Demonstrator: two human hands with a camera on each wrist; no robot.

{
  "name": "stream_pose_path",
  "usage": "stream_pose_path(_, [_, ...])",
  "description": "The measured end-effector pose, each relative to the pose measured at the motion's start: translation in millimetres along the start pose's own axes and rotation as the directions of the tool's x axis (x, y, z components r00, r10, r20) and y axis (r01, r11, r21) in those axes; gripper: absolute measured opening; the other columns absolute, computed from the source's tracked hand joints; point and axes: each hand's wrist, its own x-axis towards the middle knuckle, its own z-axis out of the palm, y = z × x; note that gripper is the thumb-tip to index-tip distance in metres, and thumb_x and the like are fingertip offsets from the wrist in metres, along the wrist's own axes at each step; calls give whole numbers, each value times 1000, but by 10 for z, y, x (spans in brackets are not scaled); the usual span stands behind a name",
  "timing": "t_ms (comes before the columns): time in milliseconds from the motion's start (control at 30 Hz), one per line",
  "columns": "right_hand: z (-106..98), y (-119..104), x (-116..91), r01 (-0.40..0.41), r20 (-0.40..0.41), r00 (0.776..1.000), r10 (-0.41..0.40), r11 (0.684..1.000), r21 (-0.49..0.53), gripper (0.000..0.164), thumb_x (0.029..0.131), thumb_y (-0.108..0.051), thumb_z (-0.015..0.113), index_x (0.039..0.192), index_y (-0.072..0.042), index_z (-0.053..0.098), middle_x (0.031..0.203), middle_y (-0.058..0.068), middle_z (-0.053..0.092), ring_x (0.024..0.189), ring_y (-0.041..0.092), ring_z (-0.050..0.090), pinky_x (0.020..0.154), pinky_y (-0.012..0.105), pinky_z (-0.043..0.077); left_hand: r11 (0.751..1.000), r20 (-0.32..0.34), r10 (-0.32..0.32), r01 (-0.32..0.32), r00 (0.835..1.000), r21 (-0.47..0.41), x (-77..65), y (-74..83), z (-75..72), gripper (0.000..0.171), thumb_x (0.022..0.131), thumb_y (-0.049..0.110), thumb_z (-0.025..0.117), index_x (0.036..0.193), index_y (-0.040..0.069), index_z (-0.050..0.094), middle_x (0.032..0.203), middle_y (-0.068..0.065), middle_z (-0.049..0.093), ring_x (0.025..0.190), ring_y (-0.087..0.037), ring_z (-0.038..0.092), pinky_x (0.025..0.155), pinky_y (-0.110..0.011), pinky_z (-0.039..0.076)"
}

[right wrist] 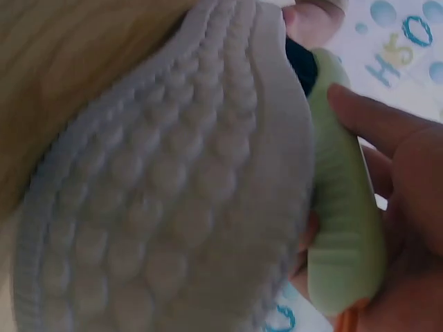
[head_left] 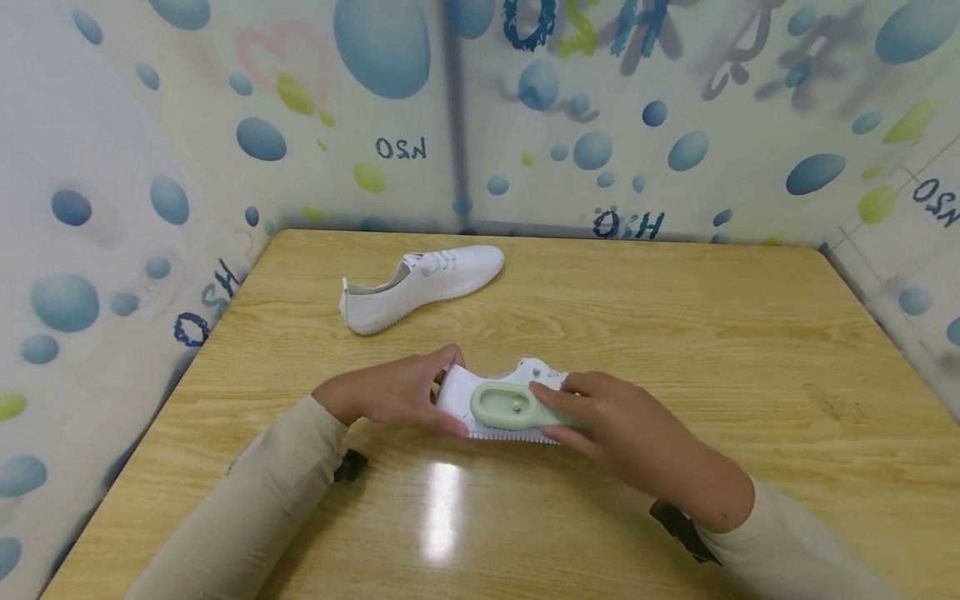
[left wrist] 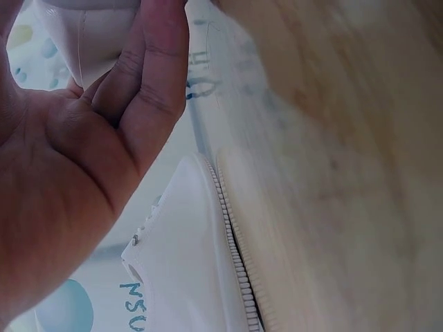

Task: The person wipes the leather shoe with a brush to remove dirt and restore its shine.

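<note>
A white lace-up shoe (head_left: 457,385) is tipped on its side near the middle of the table, its toothed sole edge toward me. My left hand (head_left: 397,390) grips its heel end, thumb on the near side. Its pale heel (left wrist: 90,41) shows between the fingers in the left wrist view. My right hand (head_left: 630,425) holds a light green brush (head_left: 498,406) by the handle, with its head over the shoe's side. Dark bristles (right wrist: 302,66) face the shoe in the right wrist view, where the bumpy sole (right wrist: 166,173) fills much of the picture.
The other white shoe (head_left: 427,287) stands upright farther back on the wooden table (head_left: 675,317), toe pointing right. Walls (head_left: 315,167) printed with blue and green drops close in the table's back and sides.
</note>
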Motion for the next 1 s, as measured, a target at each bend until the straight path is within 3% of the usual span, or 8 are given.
stream_pose_path(133, [54, -56, 69, 21, -20, 1000, -21, 1000, 3, 44, 93, -30, 72, 134, -17, 65, 101, 4, 67, 79, 10, 56, 67, 25, 50, 1000, -5, 18, -18, 1000, 1, 1, -5, 8, 61, 80, 32, 86, 118, 13, 42, 109, -4, 67, 98, -16, 66, 82, -34, 55])
stream_pose_path(300, [30, -24, 33, -30, 31, 999, 29, 999, 29, 45, 93, -31, 72, 135, -17, 64, 102, 4, 67, 79, 8, 55, 67, 23, 49, 1000, 4, 3, -3, 1000, -7, 4, 7, 18, 62, 80, 34, 85, 119, 13, 42, 111, -4, 67, 98, -17, 65, 81, -34, 55])
stream_pose_path(500, [-151, 79, -67, -85, 121, 989, 80, 996, 38, 45, 95, -32, 69, 137, -18, 62, 102, 0, 67, 80, 6, 53, 68, 25, 48, 1000, -4, -11, 12, 1000, 17, -2, 13, 6, 64, 80, 37, 85, 120, 14, 41, 110, -5, 66, 97, -17, 65, 82, -35, 54])
stream_pose_path(700, [-320, 155, -119, -147, 173, 976, 128, 984, 102, 43, 93, -35, 71, 131, -15, 66, 104, -5, 72, 86, 3, 62, 69, 28, 53, 999, -6, -18, 18, 1000, 27, -9, 9, 5, 64, 80, 38, 85, 120, 14, 40, 110, -5, 66, 97, -16, 64, 83, -35, 53])
stream_pose_path(833, [-265, 135, -76, -162, 182, 973, 139, 980, 119, 42, 94, -34, 70, 130, -13, 67, 100, -6, 71, 82, 3, 59, 70, 27, 51, 1000, -4, -15, 15, 1000, 22, -13, 12, 6, 64, 80, 38, 85, 120, 14, 41, 110, -5, 66, 97, -17, 64, 83, -35, 54])
stream_pose_path(1000, [-94, 70, 79, -95, 126, 989, 80, 989, 117, 40, 93, -32, 71, 129, -12, 68, 94, -3, 68, 75, 4, 51, 66, 24, 47, 999, -3, -5, 5, 1000, 34, -16, 2, -2, 64, 80, 39, 84, 120, 14, 41, 111, -5, 65, 96, -17, 64, 81, -35, 54])
